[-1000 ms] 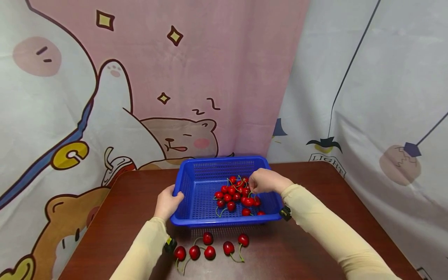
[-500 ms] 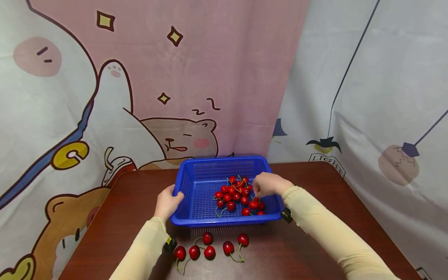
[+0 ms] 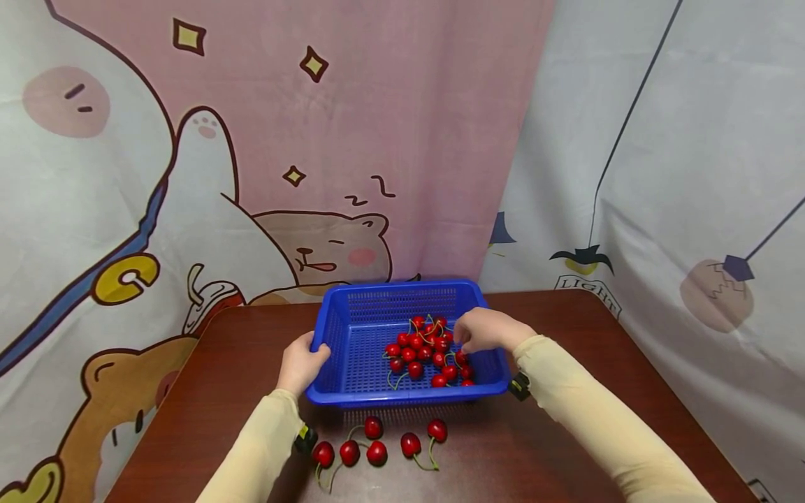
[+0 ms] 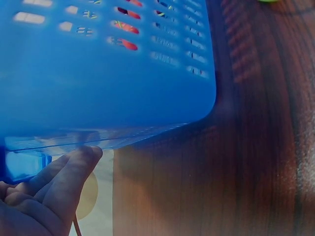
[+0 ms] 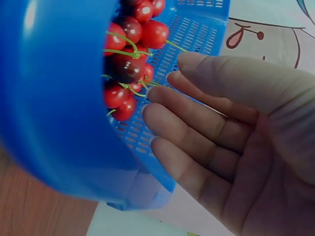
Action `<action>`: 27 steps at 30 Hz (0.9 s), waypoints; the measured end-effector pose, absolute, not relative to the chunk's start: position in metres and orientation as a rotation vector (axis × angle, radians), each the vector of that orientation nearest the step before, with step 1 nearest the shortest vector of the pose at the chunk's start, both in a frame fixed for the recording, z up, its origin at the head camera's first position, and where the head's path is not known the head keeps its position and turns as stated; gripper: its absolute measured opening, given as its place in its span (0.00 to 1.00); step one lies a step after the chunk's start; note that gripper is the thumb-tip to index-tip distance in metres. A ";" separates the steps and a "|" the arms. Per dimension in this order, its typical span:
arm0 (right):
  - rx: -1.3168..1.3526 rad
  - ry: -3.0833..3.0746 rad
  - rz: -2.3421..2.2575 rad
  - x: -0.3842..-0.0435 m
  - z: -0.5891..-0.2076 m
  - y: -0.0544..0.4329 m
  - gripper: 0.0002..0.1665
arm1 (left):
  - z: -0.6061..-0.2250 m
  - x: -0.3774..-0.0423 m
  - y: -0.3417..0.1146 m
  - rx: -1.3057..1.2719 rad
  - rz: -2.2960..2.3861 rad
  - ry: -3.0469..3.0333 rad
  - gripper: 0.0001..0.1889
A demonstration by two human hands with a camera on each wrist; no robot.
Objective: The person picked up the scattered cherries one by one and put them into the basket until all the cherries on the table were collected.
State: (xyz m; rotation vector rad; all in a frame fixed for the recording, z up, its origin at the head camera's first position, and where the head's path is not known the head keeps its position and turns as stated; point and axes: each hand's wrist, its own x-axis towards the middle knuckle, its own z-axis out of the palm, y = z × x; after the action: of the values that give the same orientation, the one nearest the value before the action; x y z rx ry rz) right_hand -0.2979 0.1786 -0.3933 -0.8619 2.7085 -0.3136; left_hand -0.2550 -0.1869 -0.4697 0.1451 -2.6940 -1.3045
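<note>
A blue plastic basket (image 3: pixel 402 396) with slotted walls stands on the table. My left hand (image 3: pixel 302 363) grips its left rim, thumb over the edge and fingers against the outside wall; in the left wrist view those fingers (image 4: pixel 74 177) touch the basket's underside edge. Several red cherries (image 3: pixel 415 341) with green stems lie heaped in the basket's right half. Over the right end hovers my right hand (image 3: pixel 489 330). The right wrist view shows its fingers (image 5: pixel 192 123) loosely extended, thumb apart, beside cherries (image 5: pixel 129 69) and holding none of them.
Several loose cherries (image 3: pixel 377 454) with stems lie on the brown table (image 3: pixel 541 447) in front of the basket. A patterned curtain (image 3: pixel 415 140) hangs right behind the table's back edge. Dark bands (image 3: pixel 306 440) sit at both wrists.
My right hand has shifted slightly right within the basket and its fingers have loosened. A few cherries beneath it have moved toward the near right corner. The left hand stays on the rim.
</note>
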 end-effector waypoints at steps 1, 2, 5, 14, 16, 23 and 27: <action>-0.865 2.707 -0.327 -0.297 -0.393 0.179 0.10 | -0.469 -0.255 -0.187 0.145 -1.306 -2.694 0.23; -0.867 2.706 -0.343 -0.296 -0.393 0.180 0.10 | -0.470 -0.255 -0.187 0.145 -1.304 -2.695 0.23; -0.890 2.711 -0.388 -0.293 -0.392 0.184 0.09 | -0.470 -0.255 -0.187 0.140 -1.296 -2.694 0.23; -0.999 2.772 -0.467 -0.278 -0.390 0.197 0.13 | -0.468 -0.254 -0.187 0.144 -1.310 -2.700 0.23; -1.023 2.789 -0.470 -0.274 -0.389 0.199 0.14 | -0.467 -0.254 -0.187 0.144 -1.310 -2.703 0.23; -1.127 2.848 -0.493 -0.254 -0.384 0.205 0.16 | -0.470 -0.256 -0.188 0.148 -1.302 -2.703 0.23; -1.152 2.867 -0.528 -0.241 -0.380 0.204 0.16 | -0.470 -0.256 -0.188 0.145 -1.302 -2.703 0.23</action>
State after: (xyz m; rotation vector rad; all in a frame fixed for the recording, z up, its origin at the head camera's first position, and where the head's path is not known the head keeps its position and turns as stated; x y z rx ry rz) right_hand -0.2411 0.2042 -0.3801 -1.1519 2.8672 -0.5282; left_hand -0.2560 -0.1876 -0.4705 0.1452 -2.7031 -1.3015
